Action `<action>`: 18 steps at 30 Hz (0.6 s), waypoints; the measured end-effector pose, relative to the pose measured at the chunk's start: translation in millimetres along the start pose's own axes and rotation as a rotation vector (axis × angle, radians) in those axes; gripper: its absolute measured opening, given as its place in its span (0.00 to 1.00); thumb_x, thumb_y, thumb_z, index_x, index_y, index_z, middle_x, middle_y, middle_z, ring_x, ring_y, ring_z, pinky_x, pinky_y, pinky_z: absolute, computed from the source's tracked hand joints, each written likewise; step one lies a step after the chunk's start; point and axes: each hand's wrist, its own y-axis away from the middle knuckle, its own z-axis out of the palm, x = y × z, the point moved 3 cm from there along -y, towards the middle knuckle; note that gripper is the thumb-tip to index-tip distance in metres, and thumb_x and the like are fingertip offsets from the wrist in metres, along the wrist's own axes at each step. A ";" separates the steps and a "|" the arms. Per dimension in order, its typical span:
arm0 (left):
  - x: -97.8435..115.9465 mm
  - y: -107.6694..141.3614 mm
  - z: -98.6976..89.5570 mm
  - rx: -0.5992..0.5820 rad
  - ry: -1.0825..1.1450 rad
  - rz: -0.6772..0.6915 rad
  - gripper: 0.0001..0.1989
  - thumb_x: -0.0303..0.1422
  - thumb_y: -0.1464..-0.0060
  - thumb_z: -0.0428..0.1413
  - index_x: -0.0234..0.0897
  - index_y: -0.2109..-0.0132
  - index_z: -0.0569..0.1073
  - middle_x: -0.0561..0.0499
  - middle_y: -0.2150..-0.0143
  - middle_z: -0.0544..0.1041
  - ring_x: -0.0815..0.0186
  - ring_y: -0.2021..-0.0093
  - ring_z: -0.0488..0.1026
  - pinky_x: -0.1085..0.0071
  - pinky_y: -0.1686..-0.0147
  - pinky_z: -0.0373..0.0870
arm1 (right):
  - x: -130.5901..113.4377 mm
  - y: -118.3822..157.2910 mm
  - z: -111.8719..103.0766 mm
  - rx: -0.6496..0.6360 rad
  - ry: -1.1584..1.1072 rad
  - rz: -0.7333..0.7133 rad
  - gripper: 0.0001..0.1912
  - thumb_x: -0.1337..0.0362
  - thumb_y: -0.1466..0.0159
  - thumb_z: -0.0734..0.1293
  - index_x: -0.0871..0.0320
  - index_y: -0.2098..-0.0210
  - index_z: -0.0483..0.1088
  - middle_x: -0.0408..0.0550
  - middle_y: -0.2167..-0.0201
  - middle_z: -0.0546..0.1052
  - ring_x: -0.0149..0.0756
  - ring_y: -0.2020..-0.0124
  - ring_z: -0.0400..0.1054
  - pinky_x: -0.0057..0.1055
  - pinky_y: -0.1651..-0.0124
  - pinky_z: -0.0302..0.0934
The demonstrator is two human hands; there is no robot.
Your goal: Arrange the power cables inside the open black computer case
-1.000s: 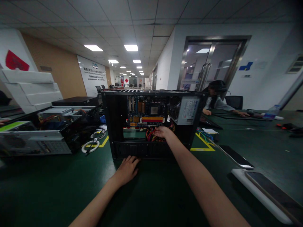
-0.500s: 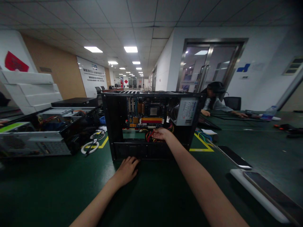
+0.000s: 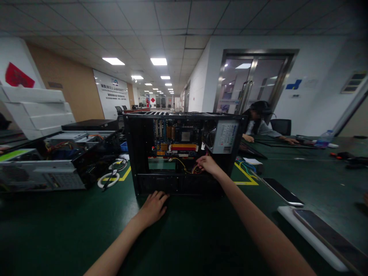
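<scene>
An open black computer case (image 3: 161,184) stands on the green table, its inside facing me. Inside it are a motherboard (image 3: 185,136) and, at upper right, a power supply (image 3: 225,136). My right hand (image 3: 209,165) reaches into the lower right of the case, its fingers closed around some thin cables (image 3: 196,168). A yellow wire (image 3: 181,162) loops out to the left of them. My left hand (image 3: 155,203) rests with fingers spread at the case's lower front edge, holding nothing.
Another opened computer case (image 3: 57,168) lies at left, with a coiled white cable (image 3: 108,180) beside it. Phones (image 3: 330,234) and a white slab (image 3: 313,239) lie at right. Behind them sits a person (image 3: 260,122) near a bottle (image 3: 324,138).
My right hand has moved right, drawing the cable bundle along with it. The yellow wire now shows more clearly. My left hand has stayed in place.
</scene>
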 end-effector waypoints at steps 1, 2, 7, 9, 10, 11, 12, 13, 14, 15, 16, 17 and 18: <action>0.2 0.2 -0.3 -0.006 0.001 -0.003 0.20 0.32 0.49 0.45 0.45 0.47 0.56 0.49 0.50 0.61 0.60 0.50 0.57 0.60 0.53 0.55 | -1.0 6.5 -6.0 0.034 0.079 -0.078 0.07 0.75 0.47 0.58 0.63 0.71 0.65 0.45 0.78 0.70 0.24 0.79 0.63 0.21 0.74 0.57; 0.2 0.4 -0.4 -0.010 0.002 -0.006 0.20 0.32 0.49 0.46 0.45 0.47 0.56 0.49 0.50 0.61 0.60 0.49 0.57 0.60 0.52 0.55 | -1.7 13.4 -12.3 0.073 0.164 -0.157 0.07 0.74 0.47 0.58 0.62 0.71 0.66 0.45 0.77 0.71 0.25 0.76 0.64 0.21 0.72 0.57; -0.4 0.6 1.3 0.014 0.003 0.008 0.20 0.32 0.49 0.45 0.45 0.47 0.55 0.49 0.50 0.60 0.60 0.50 0.57 0.60 0.52 0.55 | 5.9 45.5 -35.9 0.152 0.424 -0.337 0.08 0.70 0.45 0.58 0.60 0.69 0.67 0.46 0.73 0.72 0.29 0.70 0.66 0.25 0.64 0.57; -0.2 0.5 1.8 0.019 0.004 0.015 0.20 0.32 0.49 0.45 0.45 0.47 0.55 0.49 0.50 0.60 0.60 0.50 0.57 0.60 0.53 0.56 | 11.8 55.5 -38.1 0.153 0.458 -0.367 0.09 0.69 0.44 0.56 0.59 0.68 0.66 0.46 0.71 0.72 0.30 0.68 0.66 0.26 0.63 0.57; -0.1 0.6 1.8 0.018 0.007 0.014 0.21 0.32 0.49 0.45 0.45 0.47 0.55 0.49 0.50 0.60 0.60 0.50 0.57 0.60 0.52 0.55 | 14.4 60.0 -37.3 0.155 0.482 -0.401 0.09 0.69 0.44 0.56 0.59 0.67 0.66 0.47 0.70 0.72 0.31 0.67 0.66 0.27 0.62 0.58; 0.0 0.6 1.7 0.016 0.009 0.011 0.21 0.32 0.49 0.45 0.45 0.47 0.55 0.50 0.49 0.60 0.60 0.50 0.57 0.60 0.52 0.55 | 16.9 64.3 -35.5 0.160 0.512 -0.448 0.10 0.69 0.44 0.55 0.60 0.67 0.66 0.48 0.69 0.72 0.32 0.66 0.66 0.28 0.61 0.57; 0.1 0.7 1.5 0.015 0.011 0.008 0.21 0.32 0.49 0.45 0.45 0.47 0.55 0.50 0.49 0.60 0.60 0.50 0.56 0.59 0.52 0.55 | 19.4 68.3 -33.1 0.171 0.543 -0.497 0.10 0.70 0.44 0.55 0.60 0.67 0.66 0.49 0.68 0.71 0.33 0.65 0.65 0.30 0.60 0.57; 0.2 0.8 1.2 0.013 0.013 0.005 0.21 0.32 0.49 0.45 0.45 0.47 0.55 0.50 0.49 0.60 0.59 0.49 0.56 0.59 0.52 0.55 | 22.1 71.9 -30.4 0.186 0.574 -0.544 0.11 0.70 0.43 0.54 0.60 0.67 0.66 0.50 0.68 0.71 0.34 0.65 0.65 0.31 0.59 0.57; 0.3 0.8 1.0 0.010 0.014 0.003 0.21 0.32 0.49 0.45 0.45 0.47 0.55 0.50 0.49 0.60 0.59 0.49 0.56 0.59 0.52 0.55 | 25.2 75.1 -27.6 0.205 0.601 -0.585 0.11 0.70 0.43 0.54 0.61 0.66 0.66 0.51 0.67 0.71 0.35 0.64 0.64 0.33 0.58 0.57; 0.5 0.8 0.8 0.007 0.015 0.003 0.21 0.32 0.49 0.45 0.45 0.47 0.55 0.50 0.49 0.60 0.59 0.49 0.56 0.59 0.52 0.55 | 28.6 77.9 -25.0 0.229 0.622 -0.615 0.12 0.70 0.43 0.54 0.61 0.65 0.66 0.51 0.67 0.70 0.36 0.63 0.64 0.34 0.57 0.57; 0.6 0.7 0.8 0.004 0.015 0.004 0.21 0.32 0.49 0.45 0.45 0.47 0.55 0.49 0.49 0.60 0.59 0.49 0.56 0.59 0.52 0.55 | 32.1 80.4 -22.7 0.259 0.637 -0.641 0.12 0.69 0.43 0.54 0.61 0.64 0.65 0.52 0.66 0.70 0.37 0.62 0.64 0.36 0.56 0.57; 0.5 0.6 0.8 0.001 0.014 0.002 0.21 0.32 0.49 0.45 0.45 0.47 0.55 0.49 0.49 0.60 0.59 0.49 0.56 0.59 0.53 0.55 | 35.4 82.7 -20.6 0.289 0.650 -0.668 0.13 0.69 0.42 0.53 0.61 0.62 0.65 0.52 0.65 0.70 0.38 0.61 0.63 0.38 0.55 0.56; 0.4 0.4 1.0 0.000 0.011 0.001 0.21 0.32 0.49 0.45 0.44 0.47 0.55 0.49 0.49 0.60 0.59 0.49 0.56 0.59 0.52 0.55 | 38.5 84.8 -18.5 0.319 0.661 -0.696 0.14 0.69 0.42 0.53 0.61 0.60 0.64 0.52 0.63 0.70 0.38 0.59 0.62 0.40 0.53 0.55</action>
